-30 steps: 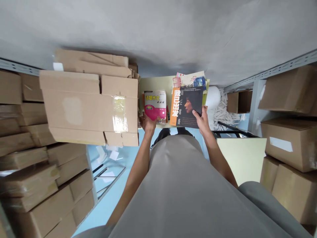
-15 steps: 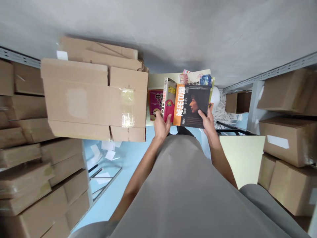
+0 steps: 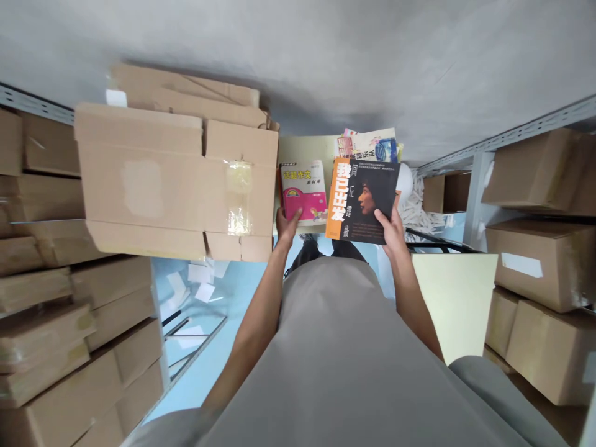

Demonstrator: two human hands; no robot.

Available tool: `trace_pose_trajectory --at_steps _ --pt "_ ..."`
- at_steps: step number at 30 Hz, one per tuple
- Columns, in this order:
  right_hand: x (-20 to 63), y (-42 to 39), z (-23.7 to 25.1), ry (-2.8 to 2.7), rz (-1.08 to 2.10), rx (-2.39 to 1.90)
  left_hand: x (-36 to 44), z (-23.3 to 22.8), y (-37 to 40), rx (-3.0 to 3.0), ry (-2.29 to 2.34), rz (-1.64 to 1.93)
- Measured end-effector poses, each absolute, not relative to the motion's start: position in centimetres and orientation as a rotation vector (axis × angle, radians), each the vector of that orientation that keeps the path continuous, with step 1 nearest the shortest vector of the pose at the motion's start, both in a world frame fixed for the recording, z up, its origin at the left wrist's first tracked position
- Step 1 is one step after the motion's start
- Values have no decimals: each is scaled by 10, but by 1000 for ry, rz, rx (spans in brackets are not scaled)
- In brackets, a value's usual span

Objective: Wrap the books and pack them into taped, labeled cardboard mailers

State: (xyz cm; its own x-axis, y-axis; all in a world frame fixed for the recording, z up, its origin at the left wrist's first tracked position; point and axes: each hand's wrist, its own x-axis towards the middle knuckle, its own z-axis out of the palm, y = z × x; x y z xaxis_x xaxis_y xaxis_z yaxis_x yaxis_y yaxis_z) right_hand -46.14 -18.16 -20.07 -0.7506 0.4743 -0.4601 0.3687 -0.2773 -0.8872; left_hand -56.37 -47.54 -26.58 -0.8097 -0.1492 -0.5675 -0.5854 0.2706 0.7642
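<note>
Pink-and-yellow paperback (image 3: 304,191) sits face-up just above the left hand (image 3: 285,225), whose fingers close on its near lower corner, thumb on the cover; it lies on the pale table (image 3: 305,149) beside the big cardboard box (image 3: 174,186). Right hand (image 3: 392,228) is clamped on the lower edge of a dark-covered book (image 3: 362,200), thumb over the front, more books (image 3: 370,146) stacked beyond it. Both volumes look light, thin and somewhat floppy with glossy, slightly slippery covers, so a pinch near the spine or a corner should hold best.
</note>
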Motion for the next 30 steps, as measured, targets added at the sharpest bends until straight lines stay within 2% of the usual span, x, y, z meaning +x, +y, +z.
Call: trace_pose_trajectory --at_steps 3,6,12,17,21,24,27,30 --pt "-468 -189 -209 -1897 2219 -1039 -569 -273 -482 -649 2244 1402" --pt "-483 -200 -220 -1945 2260 -954 -565 -264 -482 -604 2293 1394" --pt "-506 -217 -230 -1744 2582 -1004 -541 -208 -477 -304 2208 1690" --pt "-505 -210 -216 -1614 2726 -985 -530 -177 -461 -171 2072 1737" --pt "-501 -193 -212 -1722 2562 -958 -542 -203 -454 -303 2100 1652" --pt "-493 -179 -212 -1809 2412 -960 -560 -240 -455 -514 2412 1374" --pt "-482 -166 -212 -1882 2313 -959 -570 -269 -453 -668 2493 1034" --pt "-468 -156 -212 -1930 2271 -956 -563 -280 -444 -617 2516 941"
